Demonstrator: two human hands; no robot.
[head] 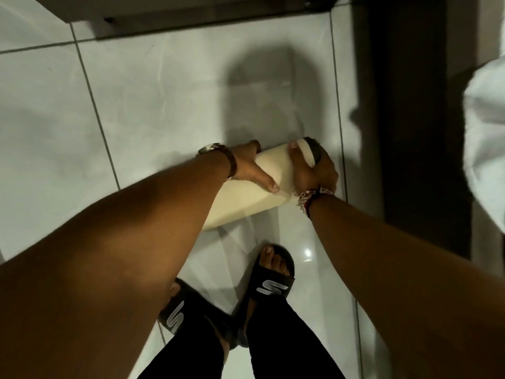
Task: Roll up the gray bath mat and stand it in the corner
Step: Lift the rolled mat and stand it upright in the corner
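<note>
The bath mat (246, 199) is rolled into a thick tube, its cream underside outward and a dark gray layer showing at the far end. The roll slants over the white tiled floor, just ahead of my feet. My left hand (252, 170) wraps around the middle of the roll, thumb on top. Around the far end closes my right hand (311, 168), fingers over the dark edge. My left forearm hides the roll's near end.
A dark door frame or threshold (410, 132) runs along the right side. A dark baseboard (191, 20) crosses the top. White cloth (486, 138) hangs at the right edge. My feet in black slides (270, 283) stand on glossy tiles (136, 105).
</note>
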